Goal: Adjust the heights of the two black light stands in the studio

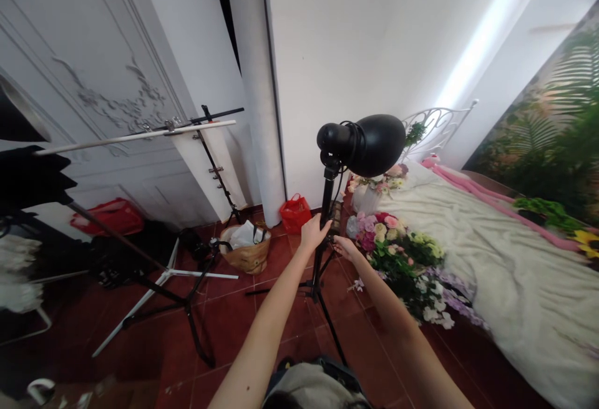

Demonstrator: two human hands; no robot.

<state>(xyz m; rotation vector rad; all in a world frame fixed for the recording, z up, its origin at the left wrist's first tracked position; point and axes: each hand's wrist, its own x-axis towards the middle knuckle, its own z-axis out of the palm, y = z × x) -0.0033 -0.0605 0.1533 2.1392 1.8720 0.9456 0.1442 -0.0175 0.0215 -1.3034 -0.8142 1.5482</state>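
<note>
A black studio light [369,144] with a rounded reflector tops a black light stand [327,200] in front of me, its head pointing to the right. A dark cable hangs in loops beside the lamp head. My left hand [314,233] is wrapped around the upright pole of the stand, thumb along its near side. On the pole's right side, slightly lower, my right hand [345,247] has its fingers curled in close to the stand. What those fingers hold is too small to make out. The stand's legs are spread on the red tile floor [229,315].
Bunches of artificial flowers [393,240] lie right of the stand, against a bed [524,265] with a pale cover. Left are a wicker basket [248,258], a red bag [296,214] and a white-legged stand [163,278]. A white wall [337,53] rises behind.
</note>
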